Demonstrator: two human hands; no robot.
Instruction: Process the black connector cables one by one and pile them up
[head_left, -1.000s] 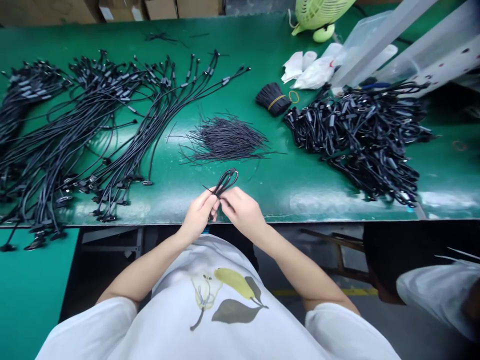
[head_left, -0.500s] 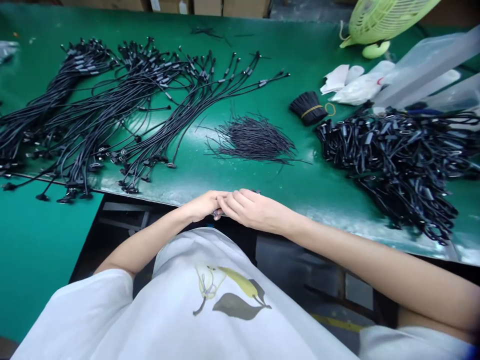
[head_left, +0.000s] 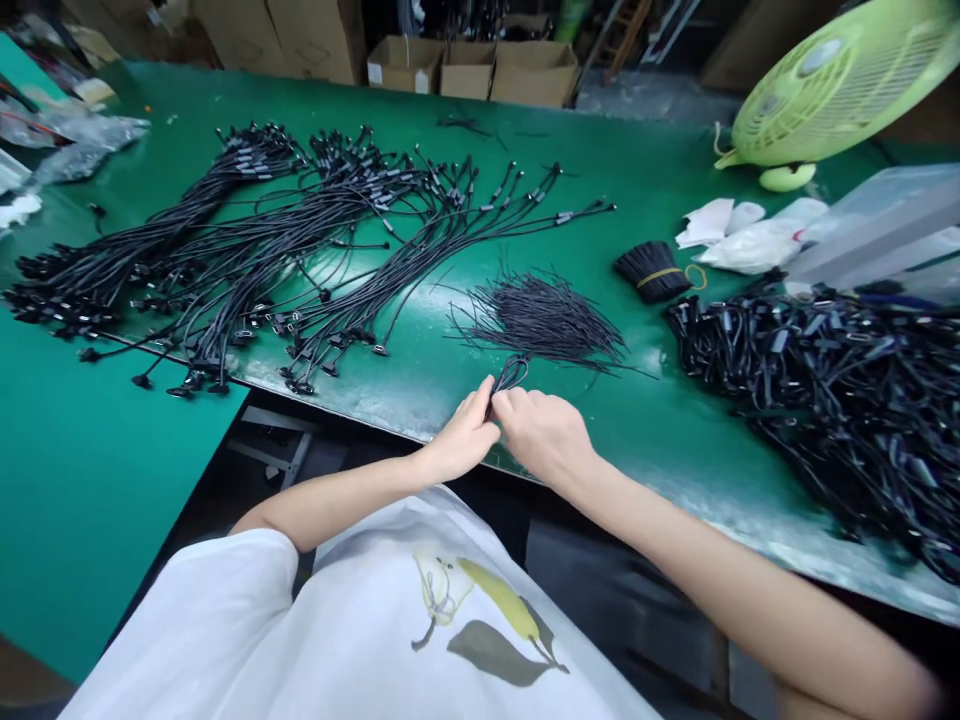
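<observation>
A black cable (head_left: 512,372), folded into a small loop, sticks up from between my two hands at the front edge of the table. My left hand (head_left: 463,438) is closed round its left side, thumb and fingers pressed together. Against it, my right hand (head_left: 541,428) is closed with the fingers curled in at the cable; what exactly its fingertips pinch is hidden. Just beyond the loop lies a loose pile of thin black ties (head_left: 551,318).
Long black cables (head_left: 289,255) are spread at the left. A banded bundle of ties (head_left: 651,272) stands right of the pile, near a heap of coiled cables (head_left: 832,390). A green fan (head_left: 840,80), plastic bags (head_left: 750,245) and cardboard boxes (head_left: 469,75) are farther back.
Both hands have moved forward from near my body to over the table edge. The looped cable now shows above them, where before it was mostly hidden. The view has tilted up.
</observation>
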